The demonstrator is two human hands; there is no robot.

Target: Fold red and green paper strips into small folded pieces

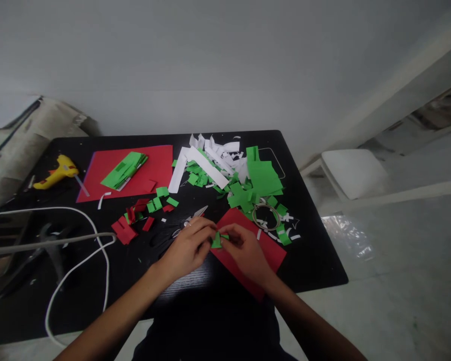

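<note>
My left hand (190,246) and my right hand (246,253) meet over the near middle of a black table (315,260). Both pinch a small green paper piece (217,240) between their fingertips. Under my right hand lies a red paper sheet (274,250). Scissors (195,216) lie on the table just beyond my left hand, partly hidden by it.
A heap of green and white paper scraps (229,173) covers the far middle, with a tape ring (266,216) beside it. A larger red sheet (156,168) carries green strips (124,170). A yellow glue gun (58,171) and white cable (97,235) lie left. A white chair (355,173) stands right.
</note>
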